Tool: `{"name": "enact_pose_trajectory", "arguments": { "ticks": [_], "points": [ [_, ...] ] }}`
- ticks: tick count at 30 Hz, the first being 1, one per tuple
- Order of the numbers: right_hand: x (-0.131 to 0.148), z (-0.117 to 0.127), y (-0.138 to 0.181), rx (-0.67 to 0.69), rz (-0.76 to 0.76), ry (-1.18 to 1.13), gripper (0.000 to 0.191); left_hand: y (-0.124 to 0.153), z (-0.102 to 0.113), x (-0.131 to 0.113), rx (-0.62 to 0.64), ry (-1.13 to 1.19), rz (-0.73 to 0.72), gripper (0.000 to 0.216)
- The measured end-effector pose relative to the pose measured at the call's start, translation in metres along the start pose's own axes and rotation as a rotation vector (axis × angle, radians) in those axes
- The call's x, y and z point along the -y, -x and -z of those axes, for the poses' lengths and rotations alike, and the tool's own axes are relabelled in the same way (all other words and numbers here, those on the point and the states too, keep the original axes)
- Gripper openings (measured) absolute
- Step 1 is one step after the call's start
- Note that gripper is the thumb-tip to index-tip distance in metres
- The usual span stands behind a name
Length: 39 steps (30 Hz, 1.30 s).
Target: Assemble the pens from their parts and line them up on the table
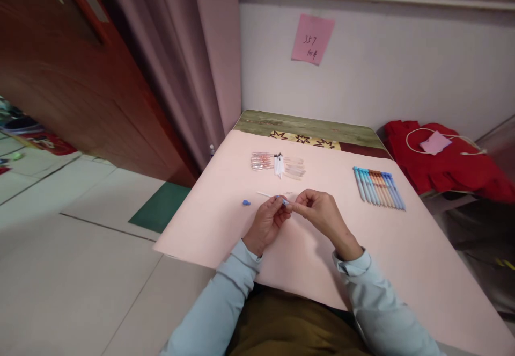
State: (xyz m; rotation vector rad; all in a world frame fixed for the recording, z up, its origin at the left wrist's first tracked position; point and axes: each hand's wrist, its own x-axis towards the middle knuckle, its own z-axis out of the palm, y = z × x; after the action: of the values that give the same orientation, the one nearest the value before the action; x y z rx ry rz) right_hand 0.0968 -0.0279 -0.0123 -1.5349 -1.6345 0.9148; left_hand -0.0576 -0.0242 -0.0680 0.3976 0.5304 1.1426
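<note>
My left hand [267, 220] is closed around a thin white pen refill [263, 194], which sticks out past the fingers to the left. At the other end a small blue pen part [285, 202] shows between my two hands. My right hand [318, 210] pinches at that blue part with thumb and forefinger; its exact shape is mostly hidden by the fingers. A loose blue pen piece [246, 202] lies on the table to the left of my hands. Just beyond them are a bundle of white refills with dark tips [278, 166] and clear pen barrels [294, 169].
Clear tubes with orange markings [261, 161] lie left of the refills. Assembled pens in blue and brown [379, 188] form a row at right on the pink-covered table [209, 222]. Red cloth [414, 157] with a white cable lies beyond the right edge.
</note>
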Motion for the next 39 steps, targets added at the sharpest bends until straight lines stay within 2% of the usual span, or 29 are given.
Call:
{"name": "enact_pose_trajectory", "arguments": {
  "ticks": [4, 6, 8, 12, 18, 22, 25, 28, 32, 34, 39],
  "points": [
    [-0.016, -0.004, -0.012, -0.044, 0.026, -0.075, 0.037, -0.002, 0.003, -0.005, -0.118, 0.165, 0.013, 0.011],
    [-0.026, -0.002, -0.022, -0.124, 0.063, 0.004, 0.033, -0.004, 0.003, -0.008, -0.171, 0.257, -0.020, 0.007],
    [-0.036, -0.001, -0.033, -0.190, 0.098, 0.188, 0.024, -0.004, 0.003, -0.010, -0.176, 0.295, -0.049, 0.007],
    [-0.048, -0.005, -0.047, -0.137, 0.121, 0.458, 0.018, -0.005, 0.004, -0.010, -0.180, 0.255, -0.045, 0.008],
    [-0.050, -0.022, -0.047, -0.093, 0.165, 0.573, 0.017, -0.006, 0.004, -0.008, -0.210, 0.206, -0.059, 0.008],
    [-0.049, -0.022, -0.045, -0.104, 0.167, 0.614, 0.018, -0.006, 0.003, -0.010, -0.225, 0.188, -0.041, 0.009],
    [-0.049, -0.017, -0.042, -0.168, 0.129, 0.505, 0.018, -0.006, 0.003, -0.010, -0.227, 0.182, -0.048, 0.009],
    [-0.051, -0.011, -0.039, -0.180, 0.059, 0.252, 0.018, -0.006, 0.003, -0.008, -0.212, 0.163, -0.057, 0.007],
    [-0.054, -0.007, -0.038, -0.073, -0.058, -0.184, 0.020, -0.006, 0.001, -0.005, -0.161, 0.118, -0.049, 0.007],
    [-0.052, -0.005, -0.038, -0.015, -0.080, -0.323, 0.023, -0.007, 0.000, -0.004, -0.124, 0.098, -0.051, 0.008],
    [-0.045, -0.007, -0.034, 0.060, -0.008, -0.354, 0.022, -0.006, -0.002, -0.003, -0.053, 0.091, -0.039, 0.010]
  ]
}}
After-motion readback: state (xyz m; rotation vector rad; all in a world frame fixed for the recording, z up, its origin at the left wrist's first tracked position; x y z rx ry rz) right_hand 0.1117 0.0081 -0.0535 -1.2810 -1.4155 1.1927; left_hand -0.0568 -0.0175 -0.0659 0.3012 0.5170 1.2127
